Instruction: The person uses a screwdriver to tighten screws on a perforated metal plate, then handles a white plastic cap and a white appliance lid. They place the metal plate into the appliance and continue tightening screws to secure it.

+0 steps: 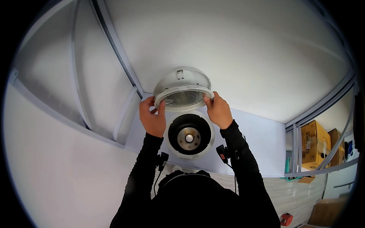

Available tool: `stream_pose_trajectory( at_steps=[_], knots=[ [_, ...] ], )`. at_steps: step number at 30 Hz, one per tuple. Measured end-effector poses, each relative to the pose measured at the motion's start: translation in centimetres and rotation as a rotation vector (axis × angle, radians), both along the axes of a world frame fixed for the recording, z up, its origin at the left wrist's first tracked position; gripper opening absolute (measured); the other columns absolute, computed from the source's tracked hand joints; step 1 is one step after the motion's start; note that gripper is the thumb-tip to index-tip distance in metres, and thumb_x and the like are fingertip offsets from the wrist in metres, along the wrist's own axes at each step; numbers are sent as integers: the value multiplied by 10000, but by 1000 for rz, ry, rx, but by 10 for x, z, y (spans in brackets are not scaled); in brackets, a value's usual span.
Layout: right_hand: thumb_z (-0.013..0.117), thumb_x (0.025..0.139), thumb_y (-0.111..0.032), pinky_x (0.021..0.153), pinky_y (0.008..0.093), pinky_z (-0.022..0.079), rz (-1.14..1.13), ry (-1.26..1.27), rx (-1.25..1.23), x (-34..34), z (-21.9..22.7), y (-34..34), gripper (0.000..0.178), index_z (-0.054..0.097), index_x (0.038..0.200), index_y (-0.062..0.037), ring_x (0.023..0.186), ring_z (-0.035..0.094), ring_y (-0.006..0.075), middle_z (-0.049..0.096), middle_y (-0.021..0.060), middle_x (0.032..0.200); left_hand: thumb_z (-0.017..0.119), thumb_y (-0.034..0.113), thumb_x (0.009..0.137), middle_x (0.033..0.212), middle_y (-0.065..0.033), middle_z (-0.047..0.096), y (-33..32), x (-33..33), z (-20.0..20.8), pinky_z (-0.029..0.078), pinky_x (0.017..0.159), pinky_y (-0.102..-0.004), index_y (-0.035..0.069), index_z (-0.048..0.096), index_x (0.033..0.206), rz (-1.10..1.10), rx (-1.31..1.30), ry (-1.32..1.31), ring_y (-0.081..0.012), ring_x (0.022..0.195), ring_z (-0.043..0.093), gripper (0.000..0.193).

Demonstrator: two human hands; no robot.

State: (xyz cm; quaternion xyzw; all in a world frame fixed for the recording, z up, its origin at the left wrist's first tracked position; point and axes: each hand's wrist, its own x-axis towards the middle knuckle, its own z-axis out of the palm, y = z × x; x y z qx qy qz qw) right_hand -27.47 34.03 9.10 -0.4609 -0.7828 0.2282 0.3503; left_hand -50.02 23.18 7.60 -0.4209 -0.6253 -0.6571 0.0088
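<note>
A white rice cooker (210,127) stands on the table with its top open. Its dark inside shows a round metal heating plate (183,143) with a small raised centre, and no inner pot is in it. Beyond the body, the raised lid (181,78) tilts so that its shiny metal underside (186,98), speckled with drops or spots, faces me. My left hand (153,118) grips the lid's rim at its left, thumb on the inner side. At the right of the rim, my right hand (219,113) holds on the same way. Whether the metal inner plate is loose cannot be told.
The pale table (258,140) backs onto a white wall (243,57). Metal frame posts (125,64) stand at the left. Cardboard boxes (315,144) sit beyond the table's right end. Small black devices (222,152) with cables hang by my forearms.
</note>
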Motion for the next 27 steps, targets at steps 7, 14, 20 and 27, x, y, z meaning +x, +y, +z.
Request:
stream_pose_trajectory(
  at_steps=[7, 14, 20, 27],
  knots=[
    [732, 1004, -315, 659, 512, 555, -58, 27, -2, -4, -8, 8, 361, 608, 995, 24, 732, 716, 442, 713, 208, 751, 868, 57, 849, 1097, -91, 617, 8, -4, -15, 621, 780, -348, 19, 635, 1200, 3, 28, -17, -199, 973, 644, 423],
    [777, 966, -359, 626, 457, 562, -142, 41, -13, -7, -10, 9, 384, 635, 1035, -9, 669, 726, 356, 722, 137, 720, 913, 83, 777, 1052, -74, 586, 13, -6, -28, 495, 807, -355, 40, 598, 1232, 79, -37, 111, -205, 902, 571, 556],
    [780, 959, -465, 614, 453, 557, -137, -15, 38, -2, -16, 19, 467, 642, 1049, -27, 662, 723, 342, 721, 117, 715, 914, 113, 797, 1022, -62, 574, 17, -9, -31, 490, 785, -348, 32, 584, 1261, 81, -44, 79, -191, 864, 564, 575],
    [815, 949, -404, 614, 447, 549, -60, 107, -58, -8, -20, 29, 451, 609, 1067, -20, 660, 718, 348, 724, 130, 727, 887, 141, 855, 953, -35, 582, 22, -16, -38, 501, 741, -322, 33, 612, 1233, 12, 44, -51, -167, 781, 588, 479]
  ],
)
